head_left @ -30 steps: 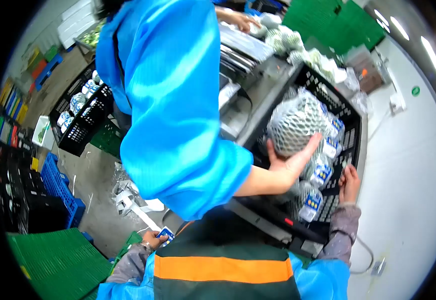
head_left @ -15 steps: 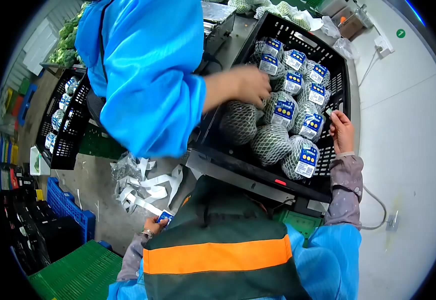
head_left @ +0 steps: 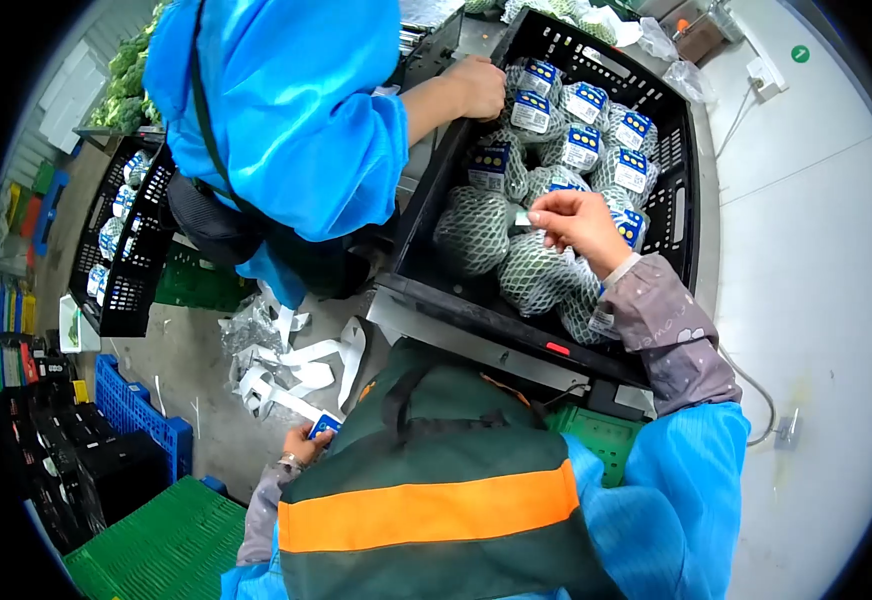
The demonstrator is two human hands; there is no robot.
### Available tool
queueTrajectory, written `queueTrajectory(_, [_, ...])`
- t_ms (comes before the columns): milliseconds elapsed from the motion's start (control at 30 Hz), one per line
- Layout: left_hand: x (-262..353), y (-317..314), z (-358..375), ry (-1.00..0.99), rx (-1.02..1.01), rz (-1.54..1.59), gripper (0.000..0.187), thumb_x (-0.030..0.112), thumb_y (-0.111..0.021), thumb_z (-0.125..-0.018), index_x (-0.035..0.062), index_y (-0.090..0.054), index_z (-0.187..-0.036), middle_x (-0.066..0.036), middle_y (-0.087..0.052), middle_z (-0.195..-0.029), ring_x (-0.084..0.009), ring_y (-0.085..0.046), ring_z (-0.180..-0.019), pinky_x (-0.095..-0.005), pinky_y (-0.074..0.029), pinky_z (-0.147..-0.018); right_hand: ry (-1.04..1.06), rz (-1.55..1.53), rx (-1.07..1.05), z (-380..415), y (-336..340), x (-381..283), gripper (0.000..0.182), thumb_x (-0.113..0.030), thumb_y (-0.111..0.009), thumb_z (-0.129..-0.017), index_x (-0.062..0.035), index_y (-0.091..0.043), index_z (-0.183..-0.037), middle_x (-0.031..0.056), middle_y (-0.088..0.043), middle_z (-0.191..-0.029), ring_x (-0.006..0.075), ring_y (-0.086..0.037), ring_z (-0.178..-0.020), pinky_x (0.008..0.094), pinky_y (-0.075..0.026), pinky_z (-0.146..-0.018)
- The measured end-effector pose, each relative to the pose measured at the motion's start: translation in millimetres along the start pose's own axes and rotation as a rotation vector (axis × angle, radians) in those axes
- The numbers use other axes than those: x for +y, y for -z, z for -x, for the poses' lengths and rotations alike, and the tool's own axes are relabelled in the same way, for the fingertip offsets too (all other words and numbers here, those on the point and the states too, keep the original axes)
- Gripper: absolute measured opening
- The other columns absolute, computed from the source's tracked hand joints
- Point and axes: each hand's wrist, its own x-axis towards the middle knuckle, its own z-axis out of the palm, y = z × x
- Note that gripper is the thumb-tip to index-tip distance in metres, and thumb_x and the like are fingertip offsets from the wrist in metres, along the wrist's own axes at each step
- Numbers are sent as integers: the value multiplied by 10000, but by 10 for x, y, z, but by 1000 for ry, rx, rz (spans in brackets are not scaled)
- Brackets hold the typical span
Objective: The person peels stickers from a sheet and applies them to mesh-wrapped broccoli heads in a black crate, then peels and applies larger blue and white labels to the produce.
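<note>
My right hand (head_left: 581,228) is over the front of a black crate (head_left: 546,335), pinching a small pale sticker (head_left: 522,217) between thumb and fingertips. The sticker sits right at the edge of a netted green vegetable head (head_left: 473,232) that shows no label. Another unlabelled netted head (head_left: 538,272) lies just below my fingers. Behind them are several netted heads with blue-and-white labels (head_left: 581,148). Low on the left, my left hand (head_left: 303,443) is closed on a strip of blue-and-white labels (head_left: 325,424), from which white backing tape (head_left: 296,405) trails toward the floor.
A co-worker in a blue smock (head_left: 276,120) stands at the left, one hand (head_left: 476,88) at the crate's left rim. Another black crate (head_left: 121,290) with labelled netted heads is further left. Green crates (head_left: 156,540) and a blue pallet (head_left: 136,410) stand lower left; a white wall (head_left: 806,250) borders the right.
My right hand has swung left from the crate's right side to the unlabelled heads, carrying the sticker. The co-worker's hand has drawn back from the heads to the left rim.
</note>
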Motion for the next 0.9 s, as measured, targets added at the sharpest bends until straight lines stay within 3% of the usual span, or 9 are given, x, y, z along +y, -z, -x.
queueTrajectory(67, [-560,31,-109,25,-3,121,305,173,-695,-786,-37,-633,-998,-63,-659,-854,-122,-604,-721,-272,-494,-696,-40,-29,115,146,198,26,150,-137,-660,-811,-25,-642,-909,-9,-603,-723,56,-540,-547,187,-409,-463])
queueTrajectory(133, [-558,33,-109,-50,3,222,267,134,-678,-793,-34,-628,-995,-62,-654,-859,-118,-602,-732,-264,-492,-700,-94,-40,200,317,373,45,169,-140,-653,-817,-11,-634,-924,-3,-599,-737,51,-521,-552,176,-398,-472])
queueTrajectory(200, [30,197,136,-214,33,316,227,87,-657,-797,-28,-623,-990,-61,-650,-858,-110,-599,-743,-251,-489,-700,-123,-69,217,462,436,-5,171,-124,-672,-794,-7,-636,-914,13,-613,-732,60,-537,-565,187,-410,-486])
queueTrajectory(300, [1259,302,362,-378,81,357,180,50,-635,-791,-15,-617,-958,-48,-641,-809,-91,-587,-723,-235,-482,-678,56,-75,229,654,43,-302,143,-92,-650,-798,7,-623,-897,17,-600,-719,61,-529,-556,191,-415,-491])
queueTrajectory(333, [1804,314,537,-540,164,74,167,61,-631,-801,-14,-607,-947,-36,-634,-809,-89,-582,-719,-233,-476,-676,127,-87,208,743,-169,-427,134,-78,-641,-799,12,-619,-895,20,-595,-708,62,-527,-547,194,-420,-491])
queueTrajectory(433, [2583,130,733,-761,19,295,191,83,-645,-810,-14,-595,-966,-32,-623,-817,-72,-575,-727,-209,-466,-674,220,-293,38,969,-808,-620,106,-35,-641,-804,17,-617,-892,33,-601,-690,71,-552,-536,196,-445,-490])
queueTrajectory(467, [2677,6,755,-732,-80,498,184,71,-645,-813,-13,-601,-971,-34,-633,-848,-69,-584,-753,-204,-472,-684,230,-349,8,999,-989,-646,101,-23,-644,-804,19,-616,-891,40,-606,-690,77,-567,-540,196,-454,-489])
queueTrajectory(533, [2774,-165,811,-712,-102,586,227,66,-642,-823,-26,-609,-1027,-42,-651,-867,-75,-596,-765,-207,-482,-704,227,-404,-42,978,-1215,-598,115,-23,-657,-802,29,-616,-896,69,-630,-737,99,-607,-588,186,-465,-491])
queueTrajectory(900, [2716,-378,772,-707,-10,627,266,181,-586,-892,-58,-616,-1003,-42,-641,-829,-67,-572,-732,-194,-467,-668,152,-480,4,947,-1673,-458,128,-18,-641,-813,50,-600,-913,98,-634,-768,138,-626,-606,220,-505,-515])
